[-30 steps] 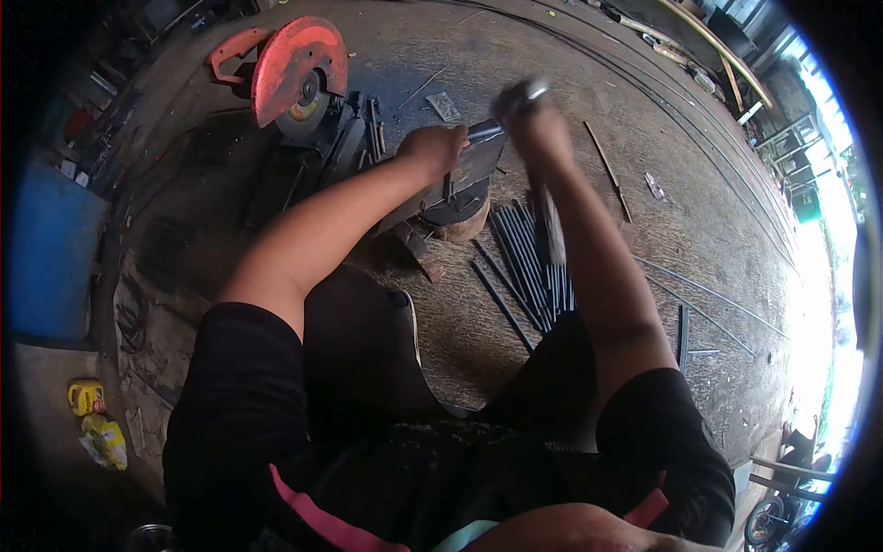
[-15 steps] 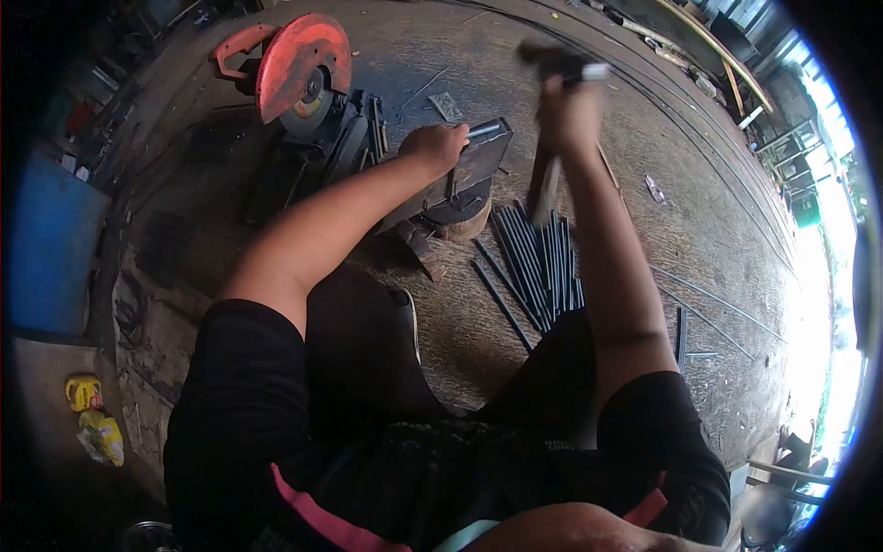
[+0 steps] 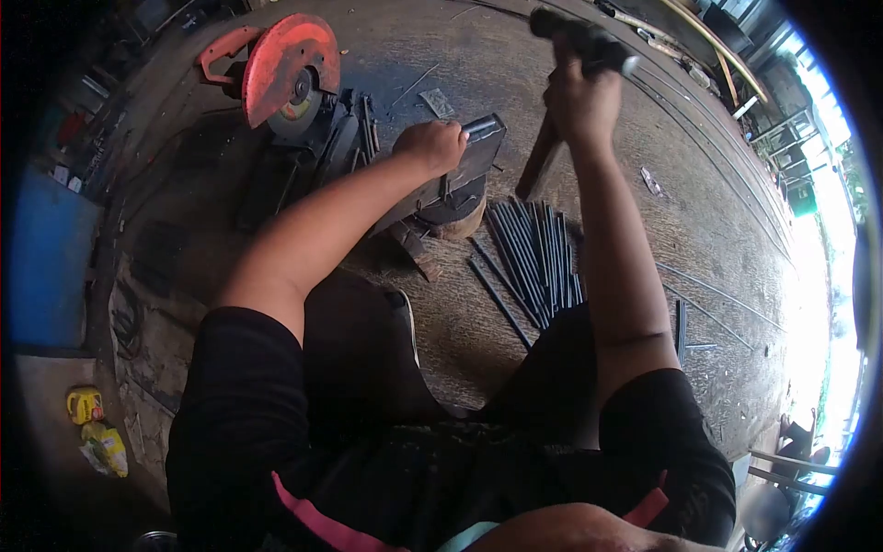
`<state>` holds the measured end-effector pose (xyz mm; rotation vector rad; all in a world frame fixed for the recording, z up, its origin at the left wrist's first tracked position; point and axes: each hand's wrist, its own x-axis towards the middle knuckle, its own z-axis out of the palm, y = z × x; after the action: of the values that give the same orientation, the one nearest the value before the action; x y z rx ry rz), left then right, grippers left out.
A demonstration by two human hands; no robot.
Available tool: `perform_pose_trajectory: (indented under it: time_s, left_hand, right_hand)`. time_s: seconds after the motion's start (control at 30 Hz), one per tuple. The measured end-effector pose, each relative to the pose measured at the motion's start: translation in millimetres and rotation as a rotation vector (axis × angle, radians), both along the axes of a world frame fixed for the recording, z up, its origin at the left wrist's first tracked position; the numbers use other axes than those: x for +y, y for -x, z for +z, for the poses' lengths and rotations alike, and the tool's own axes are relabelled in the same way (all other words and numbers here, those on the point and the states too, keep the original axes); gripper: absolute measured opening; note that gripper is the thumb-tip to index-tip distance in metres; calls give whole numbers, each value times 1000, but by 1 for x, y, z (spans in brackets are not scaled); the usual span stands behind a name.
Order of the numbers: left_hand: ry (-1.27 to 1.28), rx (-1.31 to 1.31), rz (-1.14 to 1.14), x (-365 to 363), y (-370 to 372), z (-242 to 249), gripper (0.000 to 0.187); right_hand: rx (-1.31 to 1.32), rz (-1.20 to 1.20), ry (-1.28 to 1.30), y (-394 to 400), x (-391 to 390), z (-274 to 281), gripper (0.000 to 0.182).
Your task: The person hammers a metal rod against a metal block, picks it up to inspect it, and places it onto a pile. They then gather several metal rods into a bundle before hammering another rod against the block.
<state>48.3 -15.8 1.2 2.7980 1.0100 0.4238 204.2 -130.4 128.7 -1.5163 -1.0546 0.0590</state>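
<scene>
My left hand [image 3: 434, 147] is closed around a short metal rod [image 3: 480, 127] that lies along the top of a steel plate [image 3: 479, 156]. Most of the rod is hidden by the fingers. Beneath the plate is a round wooden block [image 3: 471, 224]. Raised out in front on the right, my right hand [image 3: 587, 103] grips a hammer [image 3: 581, 44], its dark head above the fist and its wooden handle slanting down to the left. The hammer head is clear of the rod. Below, several cut metal rods [image 3: 529, 253] lie fanned on the ground.
A red cut-off saw [image 3: 292, 69] stands at the upper left. Long thin bars [image 3: 727, 143] run along the ground on the right. A blue panel [image 3: 55, 253] and a yellow container [image 3: 85, 405] are at far left. My shoe [image 3: 405, 322] is near the block.
The hammer in my right hand has gone slightly upward and to the right, and its blur is gone. My left hand still holds the rod on the plate.
</scene>
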Motion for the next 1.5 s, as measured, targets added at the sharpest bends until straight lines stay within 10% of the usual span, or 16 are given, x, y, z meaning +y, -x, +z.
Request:
perform_pose_trajectory:
  time_s: [0.1,0.23,0.53,0.7,0.77,1.03,1.27,1.5]
  left_hand:
    - [54,28,-2,1,2,-6,37]
    - [51,69,8,3,2,2,40]
    - [73,25,29,-1,2,2,42]
    - [106,123,72,-1,0,7,43]
    - [89,105,46,4,1,7,43]
    - [80,-40,-36,-2,5,19,36]
    - [244,1,3,21,-2,0,34]
    - [238,-96,-9,23,-2,-19,37]
  right_hand:
    - [-350,-42,545,-21,31,-90,44]
    - [48,171,741,-14,11,-74,49]
    - [147,65,-157,6,-9,24,28]
    - [-392,25,264,-21,24,-93,44]
    - [101,60,733,-27,17,-88,46]
    - [181,93,25,-5,-11,21,34]
    - [-4,3,579,-21,33,-115,52]
    - [236,88,40,9,-6,26,40]
